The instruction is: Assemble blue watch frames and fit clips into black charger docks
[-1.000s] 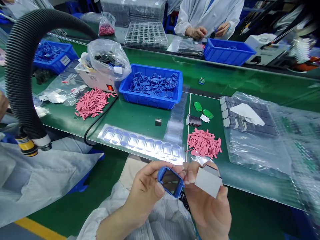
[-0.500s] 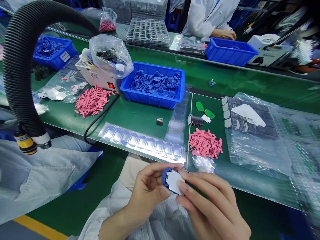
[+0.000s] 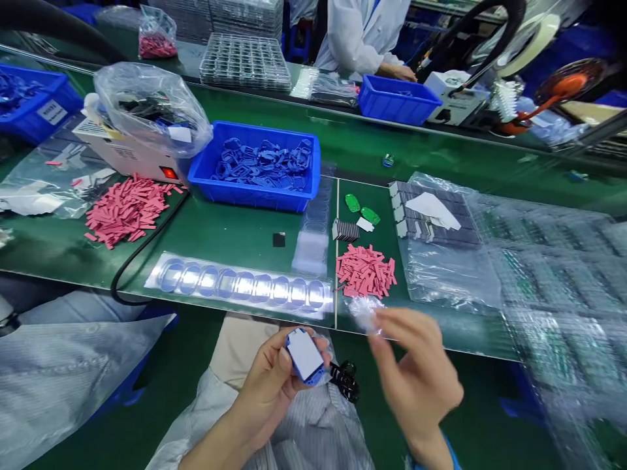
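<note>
My left hand (image 3: pixel 272 382) is closed round a small blue frame (image 3: pixel 304 356) with a white square piece set in it, held over my lap. My right hand (image 3: pixel 416 375) is to its right, blurred by motion, fingers spread and pointing up-left toward a crumpled bit of clear film (image 3: pixel 365 307) at the table's front edge. Nothing shows in that hand. A black clip (image 3: pixel 345 378) hangs between the two hands. Just beyond lies a pile of pink strips (image 3: pixel 366 271).
A blue bin of blue frames (image 3: pixel 257 166) stands mid-table, with a clear blister strip (image 3: pixel 240 286) in front. A second pink pile (image 3: pixel 125 209) and a bagged white box (image 3: pixel 142 130) lie left. Bubble-wrapped grey pieces (image 3: pixel 441 222) lie right. A person in white works across the belt.
My right hand pressed the white piece into the blue frame, then let go and swung right and up toward the table edge. The view shifted to the right.
</note>
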